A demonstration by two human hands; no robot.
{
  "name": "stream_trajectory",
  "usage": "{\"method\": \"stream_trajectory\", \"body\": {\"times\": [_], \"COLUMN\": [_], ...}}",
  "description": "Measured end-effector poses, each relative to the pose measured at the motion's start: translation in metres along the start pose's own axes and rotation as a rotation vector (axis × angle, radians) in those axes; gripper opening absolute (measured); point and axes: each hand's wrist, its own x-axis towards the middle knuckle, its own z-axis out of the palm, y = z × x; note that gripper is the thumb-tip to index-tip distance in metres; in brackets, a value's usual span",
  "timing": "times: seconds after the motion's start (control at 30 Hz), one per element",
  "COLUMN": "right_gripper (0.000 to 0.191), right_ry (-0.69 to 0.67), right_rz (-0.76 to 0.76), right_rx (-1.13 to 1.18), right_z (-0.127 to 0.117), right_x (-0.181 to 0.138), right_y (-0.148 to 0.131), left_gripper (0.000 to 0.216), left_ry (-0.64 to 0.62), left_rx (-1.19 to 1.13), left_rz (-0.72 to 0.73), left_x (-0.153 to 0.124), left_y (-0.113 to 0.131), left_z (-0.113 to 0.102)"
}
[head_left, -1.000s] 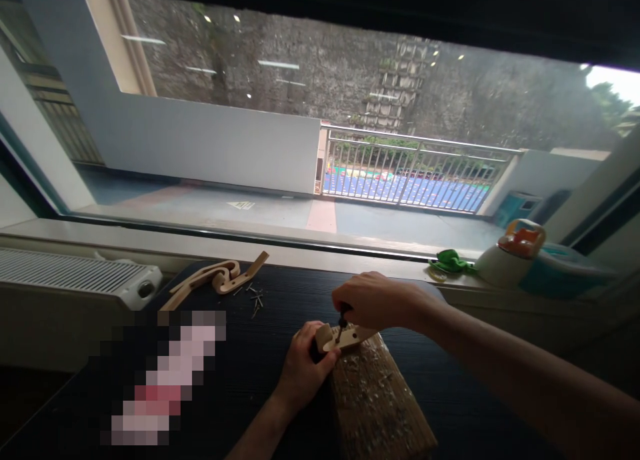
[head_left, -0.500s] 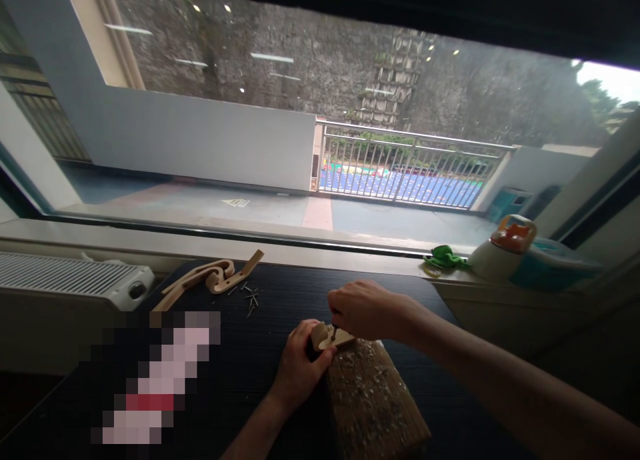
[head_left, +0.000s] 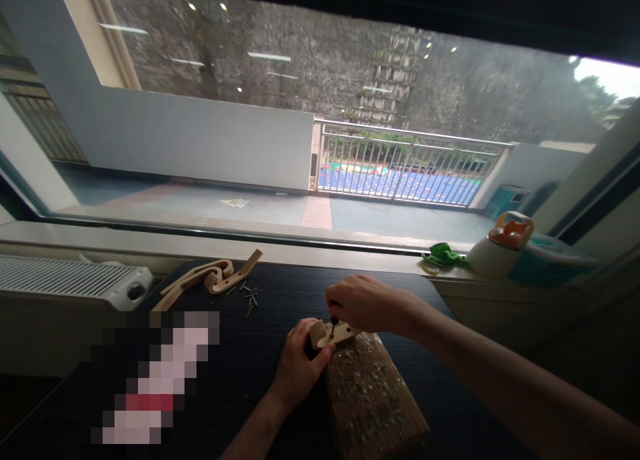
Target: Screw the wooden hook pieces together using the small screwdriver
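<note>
My left hand (head_left: 300, 357) wraps round one end of a small pale wooden piece (head_left: 343, 335), its thumb resting along the near edge. The piece has a curved, hooked end and dark holes, and it lies on the far end of a rough wooden block (head_left: 377, 397). Above it my right hand (head_left: 360, 300) is closed round an upright tool with a dark metal shaft (head_left: 333, 327). The shaft's lower end meets the wooden piece near my left thumb. The tool's handle is hidden in my fist, so its exact kind cannot be made out.
Curved wooden pieces (head_left: 215, 277) lie at the table's far left, with several loose screws or nails (head_left: 250, 300) beside them. A blurred patch (head_left: 165, 373) covers the left of the table. On the sill stand a white jug (head_left: 493, 257) and a green cloth (head_left: 443, 255).
My right hand has risen slightly and turned, and more of the shaft and a dark hole in the wooden piece now show. My left hand keeps its hold.
</note>
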Motion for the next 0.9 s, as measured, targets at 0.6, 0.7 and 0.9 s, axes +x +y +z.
{"method": "stream_trajectory", "body": {"times": [0.6, 0.7, 0.9], "right_gripper": [0.024, 0.025, 0.025], "right_ry": [0.033, 0.044, 0.015], "right_rz": [-0.009, 0.006, 0.017], "right_rx": [0.061, 0.063, 0.035], "right_z": [0.001, 0.003, -0.006], "right_x": [-0.002, -0.001, 0.001], "right_y": [0.009, 0.006, 0.001], "left_gripper": [0.019, 0.019, 0.018], "left_ry": [0.020, 0.025, 0.034], "left_rx": [0.004, 0.001, 0.008], "left_rz": [0.005, 0.011, 0.032], "left_x": [0.001, 0.001, 0.001], "left_y": [0.003, 0.002, 0.001], "left_z": [-0.001, 0.000, 0.000]}}
